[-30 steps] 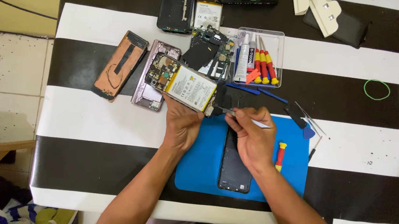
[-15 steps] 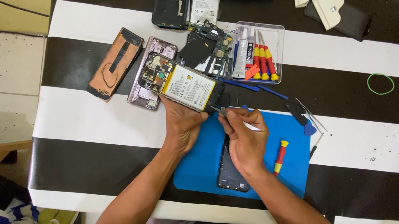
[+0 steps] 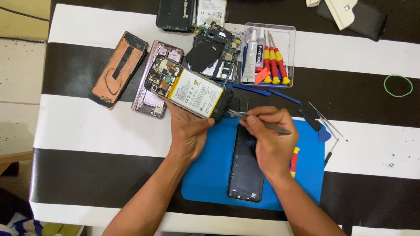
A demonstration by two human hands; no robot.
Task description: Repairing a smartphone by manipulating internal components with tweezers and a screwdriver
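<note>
The opened phone (image 3: 188,89) lies tilted at the upper edge of the blue mat (image 3: 211,172), its back cover off, so the white battery (image 3: 195,93) and the small boards inside are visible. The left hand (image 3: 189,131) holds this phone from below, with the fingers closed around its lower right end. The right hand (image 3: 270,139) pinches thin metal tweezers (image 3: 259,122) between thumb and fingers, and the tip of them points to the left, at the bottom corner of the phone. I cannot tell if the tip touches a part or grips something, because it is too small.

To do this step well, I think the left hand should keep the phone steady and flat, and the tweezers should stay low and go in slowly, away from the battery, since a sharp tip can damage it.

Under the right hand a dark phone (image 3: 247,167) lies on the mat, screen side up as it seems, and a red and yellow screwdriver (image 3: 293,161) lies just beside it. To the left of the opened phone lie a purple phone frame (image 3: 145,91) and a copper coloured back cover (image 3: 120,67). Above stands a clear plastic box (image 3: 289,54) with a glue tube and more screwdrivers. A green rubber band (image 3: 398,86) lies well apart, at the right, on the black and white striped table (image 3: 96,120).
</note>
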